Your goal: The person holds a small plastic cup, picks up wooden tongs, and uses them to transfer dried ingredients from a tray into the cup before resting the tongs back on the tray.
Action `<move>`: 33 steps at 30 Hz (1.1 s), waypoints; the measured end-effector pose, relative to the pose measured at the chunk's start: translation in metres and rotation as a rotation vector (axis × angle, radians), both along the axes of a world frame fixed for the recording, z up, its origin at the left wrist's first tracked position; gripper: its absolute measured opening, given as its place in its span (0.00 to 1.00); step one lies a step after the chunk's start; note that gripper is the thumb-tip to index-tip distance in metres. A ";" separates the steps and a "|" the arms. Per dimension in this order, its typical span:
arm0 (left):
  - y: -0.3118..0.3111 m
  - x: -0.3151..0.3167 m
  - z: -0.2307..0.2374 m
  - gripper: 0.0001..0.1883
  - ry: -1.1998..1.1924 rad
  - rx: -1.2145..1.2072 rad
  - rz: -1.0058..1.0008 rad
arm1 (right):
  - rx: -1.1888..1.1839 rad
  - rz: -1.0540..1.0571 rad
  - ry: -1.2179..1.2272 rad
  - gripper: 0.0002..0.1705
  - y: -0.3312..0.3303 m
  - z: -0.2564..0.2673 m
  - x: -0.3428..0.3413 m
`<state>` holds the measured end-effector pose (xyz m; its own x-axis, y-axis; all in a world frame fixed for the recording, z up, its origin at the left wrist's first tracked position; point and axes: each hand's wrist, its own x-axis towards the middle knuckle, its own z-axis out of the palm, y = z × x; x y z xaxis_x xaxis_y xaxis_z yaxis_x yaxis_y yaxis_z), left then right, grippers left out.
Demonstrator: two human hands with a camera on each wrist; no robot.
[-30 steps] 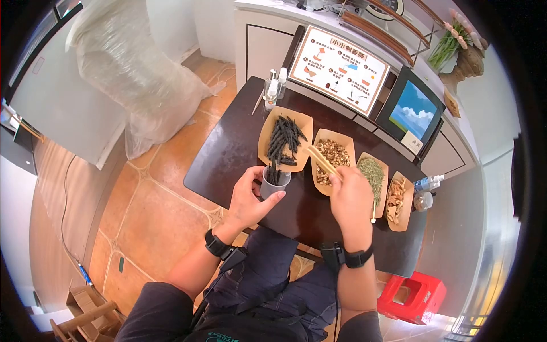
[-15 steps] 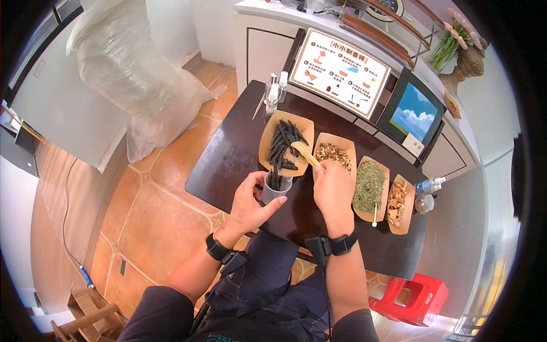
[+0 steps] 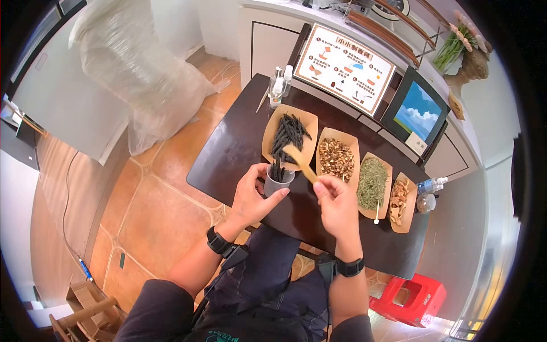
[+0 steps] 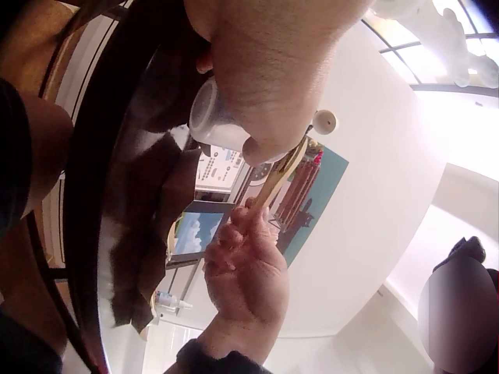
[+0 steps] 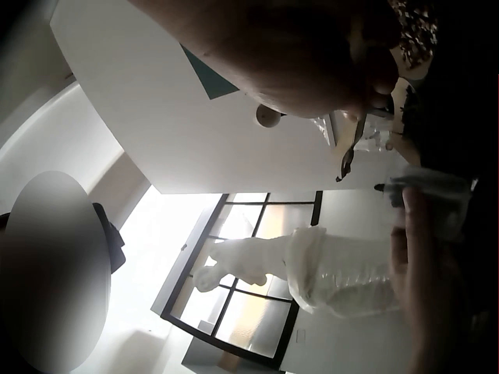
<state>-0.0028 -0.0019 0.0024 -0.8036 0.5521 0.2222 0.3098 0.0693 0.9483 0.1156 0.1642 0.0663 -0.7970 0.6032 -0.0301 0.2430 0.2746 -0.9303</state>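
My left hand (image 3: pixel 250 194) holds a translucent plastic cup (image 3: pixel 277 187), fingers and thumb around its sides. Dark twisted sticks (image 3: pixel 277 170) stand up out of the cup's mouth. Just beyond it is a paper tray (image 3: pixel 309 121) heaped with more of these black sticks (image 3: pixel 289 132). Pale wooden tongs (image 3: pixel 302 162) are pinched in my right hand (image 3: pixel 338 208), their broad end over the near edge of that tray, close to the cup. In the left wrist view, the cup (image 4: pixel 210 117) sits below my left hand, and the tongs (image 4: pixel 278 175) point toward it.
Rightward on the dark table (image 3: pixel 228 154) stand trays of brown chopped bits (image 3: pixel 336 157), green dried herb (image 3: pixel 371 181) and pale dried slices (image 3: pixel 399 196). Small bottles (image 3: pixel 277 88) stand at the back left, others (image 3: pixel 431 185) at the right. An instruction board (image 3: pixel 345 68) leans behind. A red stool (image 3: pixel 410 299) is on the floor.
My right hand first brought the tongs left from over the brown bits to the black-stick tray, then turned them so their broad side shows. The left hand keeps holding the cup.
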 end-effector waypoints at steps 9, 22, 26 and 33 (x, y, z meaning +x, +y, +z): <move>0.000 0.001 -0.003 0.30 0.039 -0.036 0.007 | 0.210 0.035 -0.036 0.10 -0.008 0.013 0.009; -0.002 0.000 0.001 0.29 -0.026 -0.016 -0.031 | 0.354 0.060 0.074 0.09 -0.014 -0.003 0.011; -0.002 -0.001 -0.001 0.29 -0.016 -0.017 -0.028 | 0.318 0.041 0.097 0.09 -0.011 -0.009 0.014; 0.000 -0.001 -0.005 0.30 0.050 0.002 -0.020 | 0.319 0.041 0.071 0.09 -0.014 -0.001 0.014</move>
<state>-0.0039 -0.0020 -0.0024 -0.7804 0.5675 0.2625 0.3578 0.0610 0.9318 0.1294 0.1506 0.0650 -0.8144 0.5403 0.2116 0.1633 0.5634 -0.8099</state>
